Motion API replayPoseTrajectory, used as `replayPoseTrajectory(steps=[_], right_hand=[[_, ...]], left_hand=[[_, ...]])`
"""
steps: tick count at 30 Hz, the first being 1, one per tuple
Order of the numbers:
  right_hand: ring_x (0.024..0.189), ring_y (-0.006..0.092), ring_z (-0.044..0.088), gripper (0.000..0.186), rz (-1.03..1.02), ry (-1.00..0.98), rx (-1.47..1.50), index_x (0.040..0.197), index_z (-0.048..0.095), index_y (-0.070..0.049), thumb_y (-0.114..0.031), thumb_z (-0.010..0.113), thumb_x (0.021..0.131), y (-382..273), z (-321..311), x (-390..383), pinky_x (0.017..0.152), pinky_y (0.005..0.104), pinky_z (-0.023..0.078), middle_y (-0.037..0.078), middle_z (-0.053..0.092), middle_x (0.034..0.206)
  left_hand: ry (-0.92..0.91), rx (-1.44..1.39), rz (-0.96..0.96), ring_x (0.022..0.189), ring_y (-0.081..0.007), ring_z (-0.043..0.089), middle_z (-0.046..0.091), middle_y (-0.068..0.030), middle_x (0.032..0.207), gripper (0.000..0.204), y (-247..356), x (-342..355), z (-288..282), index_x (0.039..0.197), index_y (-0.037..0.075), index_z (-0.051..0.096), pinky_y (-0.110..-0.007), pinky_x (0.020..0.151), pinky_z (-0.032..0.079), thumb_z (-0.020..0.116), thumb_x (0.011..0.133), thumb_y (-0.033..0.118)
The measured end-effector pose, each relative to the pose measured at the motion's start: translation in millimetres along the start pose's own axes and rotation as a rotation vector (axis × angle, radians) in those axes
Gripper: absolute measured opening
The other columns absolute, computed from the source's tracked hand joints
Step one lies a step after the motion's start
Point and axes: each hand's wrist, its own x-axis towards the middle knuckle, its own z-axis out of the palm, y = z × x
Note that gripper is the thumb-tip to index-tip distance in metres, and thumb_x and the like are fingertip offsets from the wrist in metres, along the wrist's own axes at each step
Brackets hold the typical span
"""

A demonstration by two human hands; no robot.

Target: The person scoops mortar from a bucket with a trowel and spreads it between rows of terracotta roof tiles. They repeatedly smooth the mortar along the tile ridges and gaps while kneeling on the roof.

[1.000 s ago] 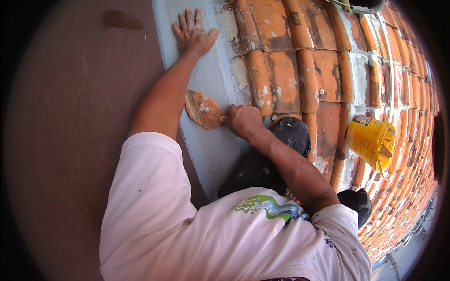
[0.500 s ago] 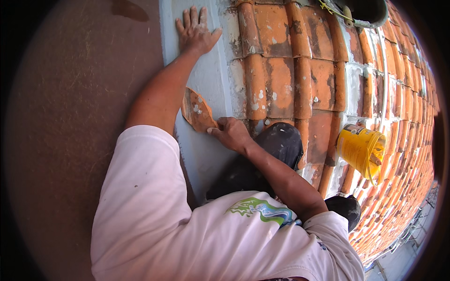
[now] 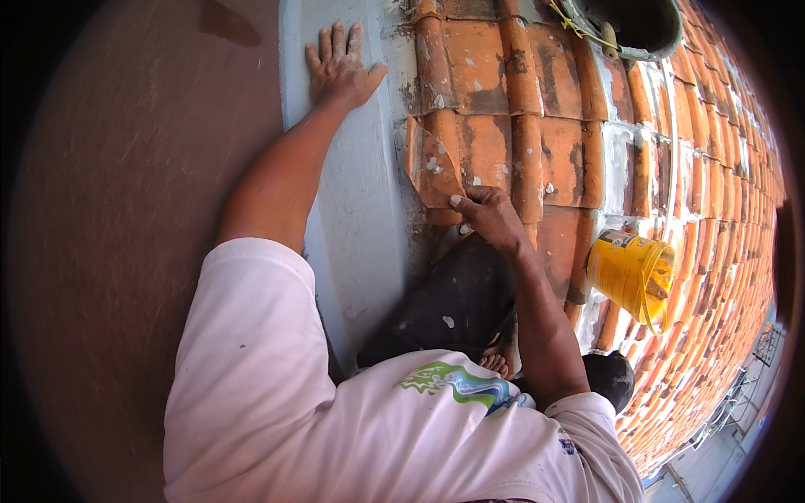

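My left hand (image 3: pixel 344 71) lies flat with fingers spread on a smooth grey strip (image 3: pixel 356 201) along the wall. Between the thumb and fingers of my right hand (image 3: pixel 493 220) is the lower corner of a broken roof tile piece (image 3: pixel 433 168), thin, orange-brown and flecked with pale spots. The piece is over the edge of the clay roof tiles (image 3: pixel 485 151), just right of the grey strip. Whether it touches the tiles beneath I cannot tell.
A dark brown wall (image 3: pixel 142 235) rises along the left. On the tiles to the right stands a yellow bucket (image 3: pixel 625 272), tilted, with its handle hanging. A dark bucket (image 3: pixel 671 33) with a yellow cord sits at the top right. A pale cable (image 3: pixel 669 142) crosses the tiles.
My right hand has carried the broken tile piece rightward and up, from over the grey strip to over the roof tiles. My left hand stays on the strip.
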Motion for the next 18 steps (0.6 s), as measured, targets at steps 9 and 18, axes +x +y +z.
replayPoseTrajectory(steps=[9, 18], right_hand=[[0.069, 0.0197, 0.073, 0.033, 0.067, 0.004, -0.119, 0.093, 0.083, 0.0, -0.03, 0.072, 0.102, 9, 22, 18, 0.073, 0.0376, 0.058, 0.009, 0.075, 0.073], [0.094, 0.0373, 0.078, 0.041, 0.025, -0.023, -0.531, 0.096, 0.081, 0.001, -0.04, 0.077, 0.096, 7, 22, 28, 0.086, 0.0481, 0.06, 0.021, 0.079, 0.092]], left_hand=[[0.003, -0.001, 0.02, 0.169, -0.0356, 0.01, 0.021, -0.0156, 0.182, 0.094, -2, 0, 0, 0.176, 0.017, 0.024, -0.058, 0.136, 0.001, 0.056, 0.1, 0.065], [0.016, 0.034, 0.037, 0.169, -0.0372, 0.012, 0.023, -0.0173, 0.181, 0.095, -2, 0, 3, 0.175, 0.016, 0.025, -0.058, 0.135, 0.003, 0.058, 0.1, 0.064]])
